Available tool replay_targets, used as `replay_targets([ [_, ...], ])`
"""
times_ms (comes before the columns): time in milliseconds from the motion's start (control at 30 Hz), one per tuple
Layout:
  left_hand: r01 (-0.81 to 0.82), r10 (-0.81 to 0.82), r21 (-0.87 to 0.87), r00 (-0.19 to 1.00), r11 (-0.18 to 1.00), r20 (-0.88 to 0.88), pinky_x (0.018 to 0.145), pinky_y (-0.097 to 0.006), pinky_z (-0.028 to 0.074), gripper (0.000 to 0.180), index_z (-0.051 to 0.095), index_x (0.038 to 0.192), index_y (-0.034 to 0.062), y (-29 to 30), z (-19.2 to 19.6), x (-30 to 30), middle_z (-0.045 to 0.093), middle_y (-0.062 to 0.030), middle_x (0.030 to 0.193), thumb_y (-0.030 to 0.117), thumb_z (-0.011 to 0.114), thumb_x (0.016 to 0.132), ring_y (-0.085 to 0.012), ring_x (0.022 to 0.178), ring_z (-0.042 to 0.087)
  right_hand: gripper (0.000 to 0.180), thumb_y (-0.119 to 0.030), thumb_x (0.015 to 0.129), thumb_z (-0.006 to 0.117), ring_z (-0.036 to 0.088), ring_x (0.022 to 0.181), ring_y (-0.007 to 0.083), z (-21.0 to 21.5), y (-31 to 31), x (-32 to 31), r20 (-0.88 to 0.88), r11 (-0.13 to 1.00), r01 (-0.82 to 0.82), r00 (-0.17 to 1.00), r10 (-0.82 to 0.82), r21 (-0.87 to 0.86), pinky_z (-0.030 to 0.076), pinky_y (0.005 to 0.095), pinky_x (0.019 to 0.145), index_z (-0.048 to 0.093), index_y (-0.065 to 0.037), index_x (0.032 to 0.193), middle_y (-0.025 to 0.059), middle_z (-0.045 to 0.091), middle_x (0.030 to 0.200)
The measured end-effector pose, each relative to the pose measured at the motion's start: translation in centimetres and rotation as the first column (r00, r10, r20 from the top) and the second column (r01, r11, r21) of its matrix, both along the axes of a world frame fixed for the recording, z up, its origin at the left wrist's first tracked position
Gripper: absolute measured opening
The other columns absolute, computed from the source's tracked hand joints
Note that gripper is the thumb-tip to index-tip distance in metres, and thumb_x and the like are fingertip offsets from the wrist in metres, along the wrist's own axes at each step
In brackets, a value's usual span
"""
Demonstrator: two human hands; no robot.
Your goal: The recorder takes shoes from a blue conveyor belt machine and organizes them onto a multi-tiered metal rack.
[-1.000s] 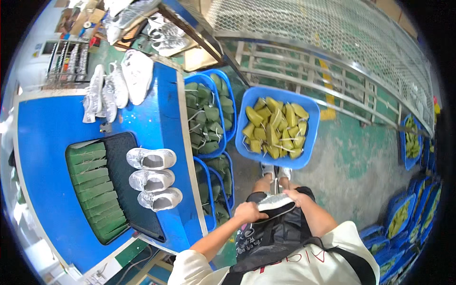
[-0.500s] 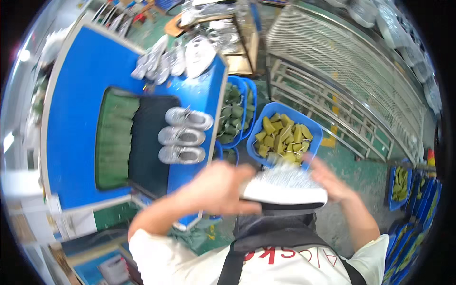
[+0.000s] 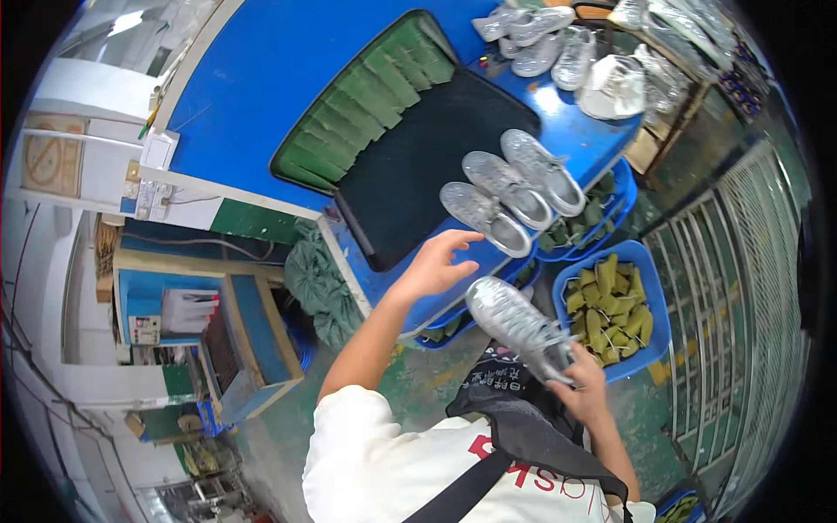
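A grey sneaker (image 3: 516,321) with a white sole edge hangs in front of my body, toe toward the table. My right hand (image 3: 584,383) grips it at the heel end. Nothing is in my left hand (image 3: 443,264), whose fingers are spread above the blue table's edge, just left of that shoe. Beyond it, three similar grey sneakers (image 3: 508,193) lie side by side, their toes on the black conveyor belt (image 3: 410,174). The belt runs out of a blue machine's opening behind green strip curtains (image 3: 366,109).
A blue basket (image 3: 660,301) of olive-green pieces stands on the floor at right, with other blue baskets (image 3: 621,205) beside the table. Wrapped shoes (image 3: 571,57) crowd the table's far end. A metal mesh rack (image 3: 741,261) stands at far right, a wooden cabinet (image 3: 253,349) at left.
My view has swung left. The shoe, earlier between both hands with its sole side toward me, is now held by my right hand alone. My left hand has come off it toward the table.
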State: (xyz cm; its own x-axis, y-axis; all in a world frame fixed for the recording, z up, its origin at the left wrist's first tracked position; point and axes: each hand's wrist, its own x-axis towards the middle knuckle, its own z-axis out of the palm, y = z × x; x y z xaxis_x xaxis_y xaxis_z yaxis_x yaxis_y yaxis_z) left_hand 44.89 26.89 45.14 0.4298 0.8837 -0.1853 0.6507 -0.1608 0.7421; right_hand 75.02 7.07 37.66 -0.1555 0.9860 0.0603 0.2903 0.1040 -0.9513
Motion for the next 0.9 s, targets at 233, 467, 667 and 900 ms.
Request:
replay_targets([
  [233,-0.371,0.385,-0.181,0.922,0.911,0.049,0.082,-0.031,0.051,0.063,0.039,0.140,0.0096,17.6,-9.2,-10.0,0.052,-0.0145,0.129,0.014,0.066,0.083,-0.0187,0.096,0.061,0.029,-0.008,0.062,0.079,0.053,0.113,0.0396,-4.8,11.5,-11.7,0.037,0.964,-0.202,0.979,0.198,0.172,0.045,0.0458,0.091,0.052,-0.003,0.071,0.0219,0.052,0.128],
  [467,-0.506,0.623,-0.367,0.677,0.781,0.392,0.078,-0.038,0.053,0.069,0.019,0.146,0.0136,37.4,-10.4,-17.7,0.055,-0.0130,0.118,0.020,0.057,0.090,-0.0265,0.097,0.061,0.030,-0.012,0.060,0.076,0.055,0.098,0.0383,-9.9,14.7,-13.7,0.311,0.989,-0.075,0.950,0.032,0.128,0.044,0.0458,0.084,0.055,-0.005,0.079,0.0201,0.053,0.127],
  [667,-0.923,0.935,0.175,0.354,0.343,0.036,0.089,-0.039,0.045,0.046,0.059,0.117,0.0021,47.3,-10.0,-37.9,0.062,-0.0147,0.110,0.035,0.058,0.086,-0.0266,0.099,0.059,0.045,-0.025,0.066,0.080,0.047,0.105,0.0420,-6.7,15.9,-14.7,0.326,0.986,-0.128,0.933,0.155,-0.104,0.040,0.0501,0.087,0.056,-0.008,0.100,0.0195,0.047,0.122],
  [900,-0.903,0.944,0.298,0.330,0.310,0.016,0.099,-0.039,0.040,0.096,0.040,0.135,-0.0043,47.6,-18.8,-24.3,0.051,-0.0207,0.129,0.034,0.084,0.058,-0.0298,0.119,0.049,0.056,-0.023,0.064,0.078,0.047,0.101,0.0402,-7.0,15.2,-14.1,0.328,0.981,-0.077,0.935,0.134,-0.180,0.038,0.0504,0.086,0.052,-0.006,0.110,0.0190,0.048,0.116],
])
